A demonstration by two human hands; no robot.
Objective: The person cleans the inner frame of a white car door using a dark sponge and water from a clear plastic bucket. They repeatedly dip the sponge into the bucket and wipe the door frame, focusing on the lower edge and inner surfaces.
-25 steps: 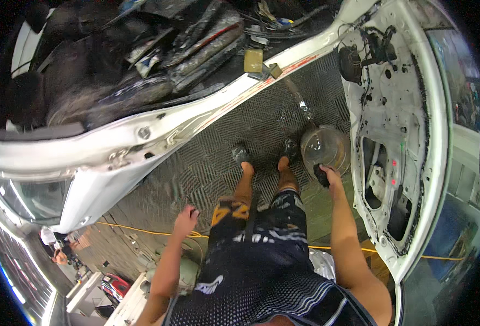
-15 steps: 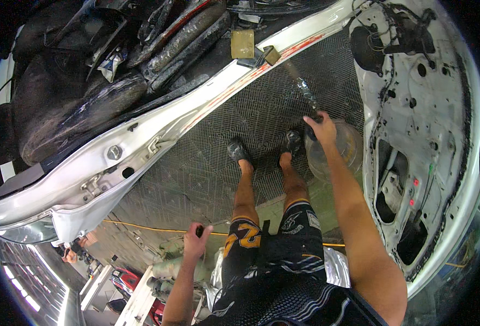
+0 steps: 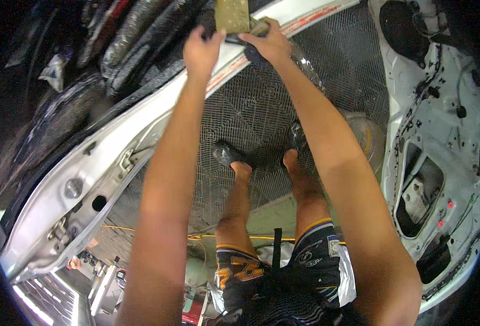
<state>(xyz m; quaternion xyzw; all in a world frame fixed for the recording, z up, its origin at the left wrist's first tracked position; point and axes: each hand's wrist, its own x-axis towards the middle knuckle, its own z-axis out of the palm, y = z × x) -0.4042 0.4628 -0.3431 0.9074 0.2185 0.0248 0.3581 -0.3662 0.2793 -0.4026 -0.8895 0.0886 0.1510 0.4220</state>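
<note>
Both of my hands reach up to the white car door sill. My left hand point(image 3: 201, 54) is closed around a small dark object point(image 3: 205, 36), mostly hidden by its fingers. A yellowish rectangular block point(image 3: 232, 16) lies beside its fingertips. My right hand point(image 3: 272, 46) is curled next to a second, tilted tan block point(image 3: 259, 27) on the sill. Under its palm shows a dark object point(image 3: 255, 56) that I cannot make out clearly. The thumb points left, toward my left hand.
An open, stripped white car door point(image 3: 441, 108) stands to the right. Dark car parts point(image 3: 136, 54) fill the upper left behind the sill point(image 3: 115, 136). A clear round bucket point(image 3: 368, 138) sits by the door. A yellow cord point(image 3: 196, 237) crosses the floor behind my legs.
Both hands have moved up to the blocks on the sill, the left from beside my thigh and the right from above the bucket. The view has shifted too.
</note>
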